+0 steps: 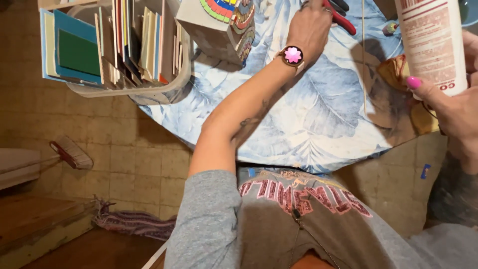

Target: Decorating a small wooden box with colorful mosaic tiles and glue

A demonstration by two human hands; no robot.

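Observation:
My left hand (311,22), with a pink-faced watch (293,55) on the wrist, reaches across the table to its far side and closes on a red-handled tool (344,21); the fingertips are cut off by the frame's top edge. My right hand (455,112) holds a white plastic bottle (432,45) with red print upright at the right edge, a pink-nailed thumb pressed against its side. A brown, crumpled object (393,69) lies on the table just left of the bottle.
A round table with a blue leaf-pattern cloth (318,114) carries a white basket (169,87) of upright coloured sheets, a grey box with a mosaic top (219,25) and a thin wooden stick (363,55). A broom (72,152) rests on the tiled floor at the left.

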